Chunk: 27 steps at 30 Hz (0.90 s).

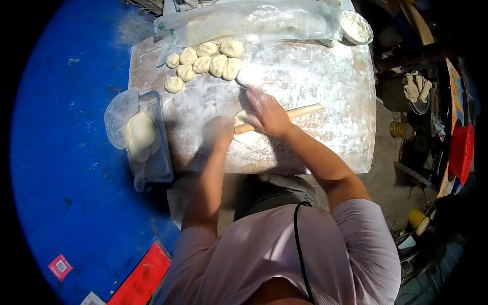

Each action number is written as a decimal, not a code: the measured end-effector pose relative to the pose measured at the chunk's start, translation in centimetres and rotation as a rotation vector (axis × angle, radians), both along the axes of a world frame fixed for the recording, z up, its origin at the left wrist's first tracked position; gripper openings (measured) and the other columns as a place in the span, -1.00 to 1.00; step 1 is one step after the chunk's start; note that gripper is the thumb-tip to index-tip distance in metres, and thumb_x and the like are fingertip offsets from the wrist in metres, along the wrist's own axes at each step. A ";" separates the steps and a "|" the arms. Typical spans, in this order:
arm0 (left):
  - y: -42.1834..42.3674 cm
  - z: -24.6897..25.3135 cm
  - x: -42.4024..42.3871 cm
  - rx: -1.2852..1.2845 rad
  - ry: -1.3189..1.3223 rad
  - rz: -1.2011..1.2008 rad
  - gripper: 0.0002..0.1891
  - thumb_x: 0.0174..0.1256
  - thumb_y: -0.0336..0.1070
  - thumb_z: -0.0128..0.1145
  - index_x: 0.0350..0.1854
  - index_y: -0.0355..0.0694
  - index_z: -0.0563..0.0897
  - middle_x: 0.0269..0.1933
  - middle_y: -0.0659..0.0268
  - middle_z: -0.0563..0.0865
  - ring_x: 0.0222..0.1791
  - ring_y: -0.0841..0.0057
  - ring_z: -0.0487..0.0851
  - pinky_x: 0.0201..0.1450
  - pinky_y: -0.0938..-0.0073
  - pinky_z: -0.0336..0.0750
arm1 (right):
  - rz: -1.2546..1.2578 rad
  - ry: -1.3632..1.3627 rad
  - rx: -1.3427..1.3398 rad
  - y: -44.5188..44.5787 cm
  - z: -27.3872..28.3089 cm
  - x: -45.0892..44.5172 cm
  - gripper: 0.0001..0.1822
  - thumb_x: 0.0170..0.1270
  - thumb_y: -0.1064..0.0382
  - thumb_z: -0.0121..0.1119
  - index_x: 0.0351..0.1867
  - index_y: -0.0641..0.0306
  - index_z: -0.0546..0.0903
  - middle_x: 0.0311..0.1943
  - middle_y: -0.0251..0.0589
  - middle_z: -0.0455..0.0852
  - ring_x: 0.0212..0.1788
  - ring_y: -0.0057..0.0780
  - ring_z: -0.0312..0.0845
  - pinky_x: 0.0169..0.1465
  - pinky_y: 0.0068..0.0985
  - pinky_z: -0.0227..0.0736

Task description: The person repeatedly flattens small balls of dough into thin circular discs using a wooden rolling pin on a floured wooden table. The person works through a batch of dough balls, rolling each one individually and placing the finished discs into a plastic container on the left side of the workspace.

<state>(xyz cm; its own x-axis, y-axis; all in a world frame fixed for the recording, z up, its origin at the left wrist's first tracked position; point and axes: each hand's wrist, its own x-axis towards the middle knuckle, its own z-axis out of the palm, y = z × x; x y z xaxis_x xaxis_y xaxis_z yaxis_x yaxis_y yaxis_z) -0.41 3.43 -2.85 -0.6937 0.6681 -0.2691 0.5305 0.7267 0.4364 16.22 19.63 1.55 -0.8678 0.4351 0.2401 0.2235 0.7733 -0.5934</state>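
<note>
A thin wooden rolling pin [305, 111] lies slantwise across a flattened round of dough [248, 139] on the floured board. My right hand [268, 112] is over the pin, palm on it and fingers stretched forward, a little blurred. At the dough's left edge, by the pin's near end, is my left hand [220, 129]. Its fingers look curled, but blur and shadow hide whether they pinch the dough. Beyond both hands sit several dough balls [202, 64] in a loose cluster. An overexposed pale patch [249, 76] lies beside them, too bright to identify.
Left of the board [335, 148], a tray [167, 173] holds stacked dough rounds [141, 131] with plastic film. A clear plastic sheet [248, 23] covers the far edge; a bowl of flour [356, 28] stands far right. Beyond lie a bottle of yellow liquid [401, 130] and a red basin [462, 152].
</note>
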 end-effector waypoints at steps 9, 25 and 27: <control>4.7 0.2 16.4 0.536 -0.816 0.173 -0.42 0.32 -0.66 0.27 0.40 -0.33 0.49 0.23 0.07 0.73 0.23 0.40 0.70 0.20 0.44 0.60 | -0.234 -0.323 0.044 -4.7 -0.1 18.9 -0.32 0.47 0.02 0.06 0.48 0.43 0.34 0.54 0.13 0.33 0.59 0.02 0.19 0.62 -0.01 -0.02; 10.0 2.6 9.9 0.165 -0.498 -0.196 -0.81 0.27 -0.39 0.40 -0.12 -0.29 0.74 -0.22 0.13 0.81 -0.22 0.39 0.79 -0.12 0.40 0.60 | -0.553 -0.271 0.143 2.0 -0.1 6.5 -0.26 0.56 -0.03 -0.07 0.58 0.46 0.20 0.59 0.24 0.19 0.60 0.08 0.14 0.56 0.02 0.04; 8.3 2.6 9.2 0.177 -0.442 -0.176 -0.84 0.29 -0.40 0.39 -0.15 -0.31 0.72 -0.28 0.17 0.81 -0.24 0.46 0.80 -0.15 0.43 0.60 | -0.524 -0.275 0.056 1.7 -0.3 6.9 -0.27 0.57 -0.03 -0.07 0.57 0.46 0.22 0.59 0.22 0.21 0.61 0.05 0.13 0.57 0.03 0.00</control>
<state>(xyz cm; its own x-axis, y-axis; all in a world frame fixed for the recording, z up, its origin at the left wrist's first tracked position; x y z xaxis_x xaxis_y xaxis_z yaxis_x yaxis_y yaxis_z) 8.77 11.69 -0.23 -0.4121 0.8264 -0.3839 0.3745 0.5377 0.7554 23.08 21.29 1.29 -0.5739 0.8157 0.0720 0.7237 0.5464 -0.4216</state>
